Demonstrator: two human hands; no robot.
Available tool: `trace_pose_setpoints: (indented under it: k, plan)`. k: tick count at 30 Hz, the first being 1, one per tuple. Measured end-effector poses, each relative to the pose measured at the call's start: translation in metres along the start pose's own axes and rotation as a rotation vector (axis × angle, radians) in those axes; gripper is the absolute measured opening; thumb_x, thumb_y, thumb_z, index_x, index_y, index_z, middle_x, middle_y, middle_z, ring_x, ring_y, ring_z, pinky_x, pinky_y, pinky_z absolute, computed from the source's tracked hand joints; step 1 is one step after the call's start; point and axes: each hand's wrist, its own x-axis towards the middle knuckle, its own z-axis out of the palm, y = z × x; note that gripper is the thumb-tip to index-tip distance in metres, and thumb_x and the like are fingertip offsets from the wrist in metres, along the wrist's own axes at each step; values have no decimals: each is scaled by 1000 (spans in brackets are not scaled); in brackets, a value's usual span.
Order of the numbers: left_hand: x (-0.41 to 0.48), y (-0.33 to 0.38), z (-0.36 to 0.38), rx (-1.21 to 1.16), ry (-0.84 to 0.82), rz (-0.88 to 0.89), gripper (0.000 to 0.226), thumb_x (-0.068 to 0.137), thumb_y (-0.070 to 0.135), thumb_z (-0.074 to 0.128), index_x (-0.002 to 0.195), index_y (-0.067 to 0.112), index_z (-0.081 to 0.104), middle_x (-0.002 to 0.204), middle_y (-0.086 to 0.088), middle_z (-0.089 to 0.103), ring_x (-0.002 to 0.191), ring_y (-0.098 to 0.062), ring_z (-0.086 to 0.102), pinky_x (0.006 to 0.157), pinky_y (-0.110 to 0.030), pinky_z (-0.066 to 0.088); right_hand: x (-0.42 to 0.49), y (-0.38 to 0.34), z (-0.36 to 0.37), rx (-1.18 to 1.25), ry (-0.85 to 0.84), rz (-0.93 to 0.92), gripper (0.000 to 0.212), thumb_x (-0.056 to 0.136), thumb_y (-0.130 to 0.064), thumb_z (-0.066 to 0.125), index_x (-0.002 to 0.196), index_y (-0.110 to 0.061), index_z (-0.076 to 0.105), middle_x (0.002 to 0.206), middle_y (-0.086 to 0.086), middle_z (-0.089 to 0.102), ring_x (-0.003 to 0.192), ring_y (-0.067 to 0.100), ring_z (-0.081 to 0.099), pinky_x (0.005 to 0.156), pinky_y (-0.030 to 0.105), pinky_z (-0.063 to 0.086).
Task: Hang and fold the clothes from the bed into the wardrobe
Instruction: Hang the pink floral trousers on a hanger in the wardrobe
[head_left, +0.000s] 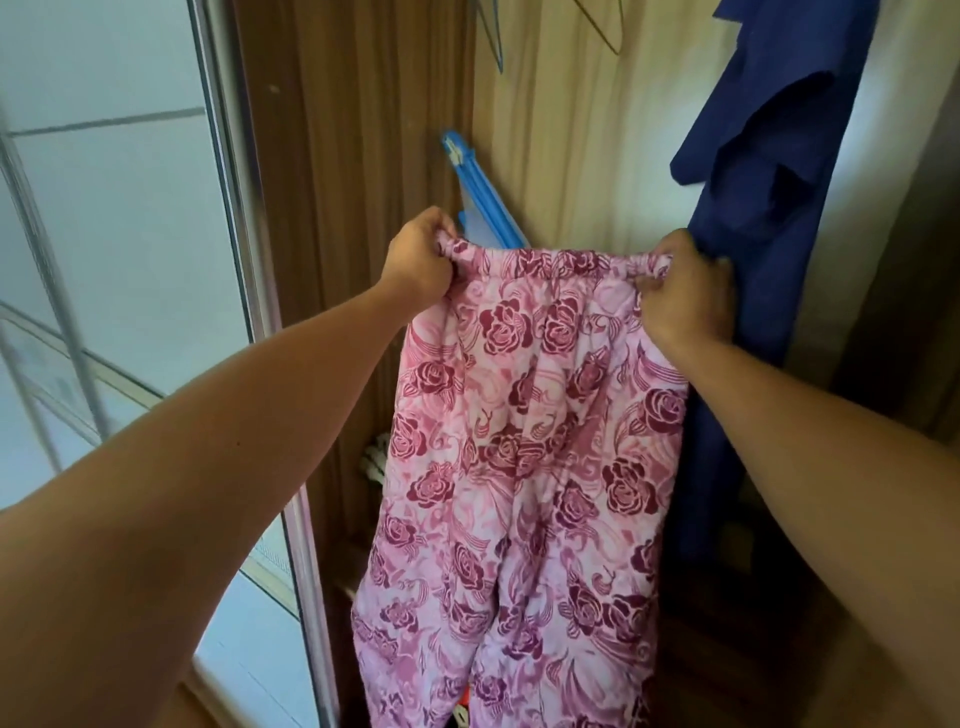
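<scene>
Pink trousers with a dark rose print (524, 447) hang spread out in front of the open wardrobe (587, 156). My left hand (418, 260) grips the left end of the elastic waistband. At the right end of the waistband my right hand (685, 291) pinches the fabric. The two legs drop straight down past the bottom of the view. A blue plastic hanger (483, 202) shows just behind the waistband, against the wardrobe's back panel.
A dark blue garment (753, 208) hangs at the right inside the wardrobe, partly behind my right hand. Bare wire hangers (608, 26) hang at the top. A sliding mirror door with a metal frame (244, 260) stands at the left. Small items lie low in the wardrobe.
</scene>
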Motion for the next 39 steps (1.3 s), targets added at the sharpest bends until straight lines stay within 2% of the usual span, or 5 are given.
trace_pose_setpoints:
  k: [8, 18, 24, 34, 39]
  plan:
    - [14, -24, 33, 272, 2, 31, 37, 77, -7, 48, 102, 18, 57, 94, 0, 61, 89, -22, 56, 72, -32, 44, 15, 24, 34, -319, -144, -8, 25, 97, -20, 61, 115, -9, 47, 105, 23, 64, 92, 45, 63, 60, 39, 41]
    - [27, -90, 92, 266, -120, 137, 33, 76, 1, 67, 106, 6, 57, 111, -16, 61, 97, -32, 58, 76, -37, 45, -9, 62, 102, 25, -225, 279, 15, 82, 4, 56, 92, -7, 53, 98, 21, 62, 85, 35, 60, 63, 33, 38]
    - [-1, -178, 140, 567, -305, 127, 32, 87, 8, 66, 113, 10, 46, 116, -14, 47, 84, -36, 58, 64, -44, 43, -73, 80, 141, 61, -454, 343, 26, 83, -22, 64, 67, -28, 44, 93, 4, 61, 88, 26, 58, 72, 30, 43]
    - [-32, -241, 157, 654, -644, 37, 53, 84, 26, 75, 127, 17, 46, 130, -13, 50, 110, -40, 61, 86, -48, 52, -121, 99, 178, -54, -862, 276, 16, 79, -39, 54, 93, -34, 48, 105, 0, 59, 98, 27, 61, 86, 46, 55]
    - [-3, -191, 123, 535, -701, 122, 68, 85, 27, 75, 145, 24, 43, 140, -12, 39, 114, -32, 56, 91, -35, 48, -65, 58, 145, -179, -917, 309, 57, 81, -45, 59, 132, -31, 37, 133, 11, 47, 110, 35, 55, 93, 44, 51]
